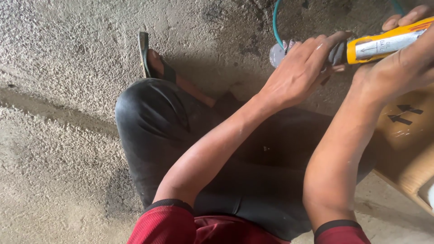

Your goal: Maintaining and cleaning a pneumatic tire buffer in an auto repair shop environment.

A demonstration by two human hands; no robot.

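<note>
The yellow tube [389,43], a sealant-type cartridge with a white label, is sitting high at the right edge of our view, lying nearly level between our two hands above the concrete floor [68,135]. We are gripping its body with our right hand [402,68], fingers curled over the top, and we are closing our left hand [298,72] around its dark nozzle end [337,53], thumb and fingers pinching there. Just beyond the left hand, a grey round piece [276,55] is showing, with a teal hose [275,22] curving up past it; we cannot tell whether either touches the tube. We are squatting, our knee in dark trousers [153,117] below the arms and a foot in a sandal [156,63] on the floor. A brown cardboard box [407,131] is standing at the right, under the right forearm. As we judge it, squeezing too hard at the nozzle could let the contents spurt onto our fingers or the trousers, and a loose grip could let the tube twist and drop to the floor.
</note>
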